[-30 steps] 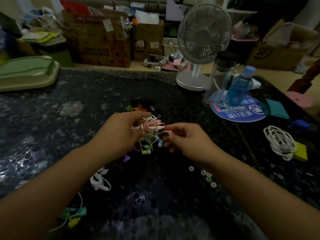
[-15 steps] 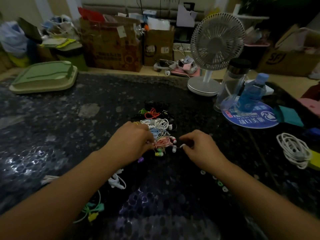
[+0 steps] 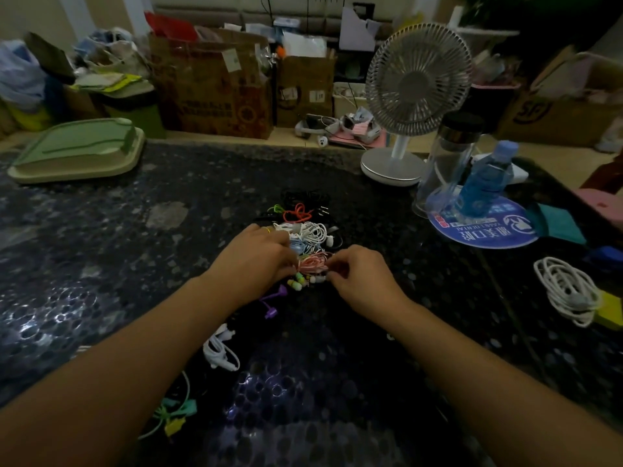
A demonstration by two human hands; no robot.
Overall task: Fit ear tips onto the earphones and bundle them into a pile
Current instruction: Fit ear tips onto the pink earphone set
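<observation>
Fingers [image 3: 292, 261] seemingly pinch pink earphones [image 3: 313, 264].

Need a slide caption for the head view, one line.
Both hands, left hand and right hand, set a coiled pink earphone bundle onto the multicoloured earphone pile.

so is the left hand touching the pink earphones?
Touching. Head view: left hand fingertips press into the pink earphones bundle, no gap visible.

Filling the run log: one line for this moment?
left hand: on pink earphone bundle | right hand: pinching its earbud | pile: on table
</observation>
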